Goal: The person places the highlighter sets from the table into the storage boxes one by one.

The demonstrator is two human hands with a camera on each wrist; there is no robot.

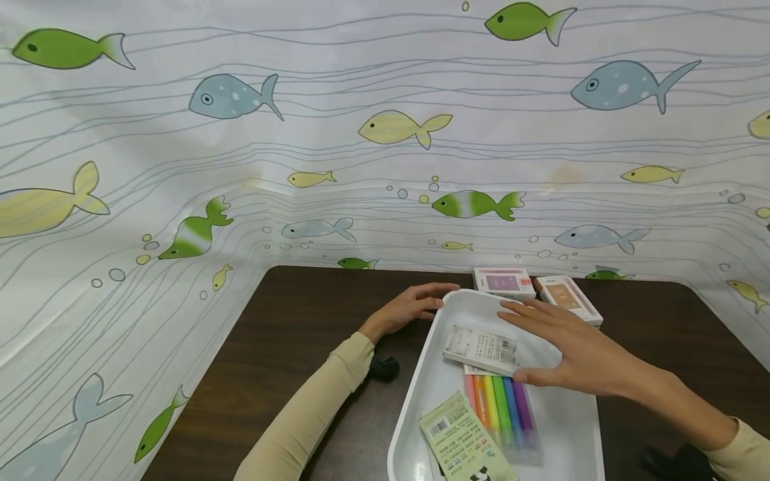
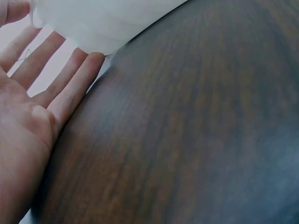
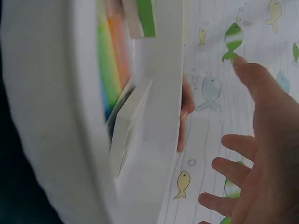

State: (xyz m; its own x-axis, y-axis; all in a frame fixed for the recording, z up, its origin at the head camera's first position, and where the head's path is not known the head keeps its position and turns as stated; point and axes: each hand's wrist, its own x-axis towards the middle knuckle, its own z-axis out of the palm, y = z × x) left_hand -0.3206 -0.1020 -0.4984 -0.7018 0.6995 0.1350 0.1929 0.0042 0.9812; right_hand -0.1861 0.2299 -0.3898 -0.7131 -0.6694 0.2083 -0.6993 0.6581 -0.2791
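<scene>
A white tray (image 1: 568, 434) stands on the dark wooden table. My left hand (image 1: 406, 310) is at its far left corner, fingers fairly straight and touching the tray's outside in the left wrist view. Above the tray's right side hovers my right hand (image 1: 580, 347), fingers spread and holding nothing. Inside the tray, a small white box (image 1: 481, 350) overlaps the upper end of a clear pack of colored markers (image 1: 500, 407). Nearer to me lies a light green box (image 1: 462, 434) with a panda picture, overlapping the markers' left side.
Past the tray's far end lie a purple-labelled box (image 1: 504, 283) and an orange-labelled box (image 1: 568, 299). A small black object (image 1: 383, 369) sits left of the tray; another dark object (image 1: 680, 462) is at the lower right. Fish-print sheeting (image 1: 385, 67) surrounds the table (image 1: 228, 394).
</scene>
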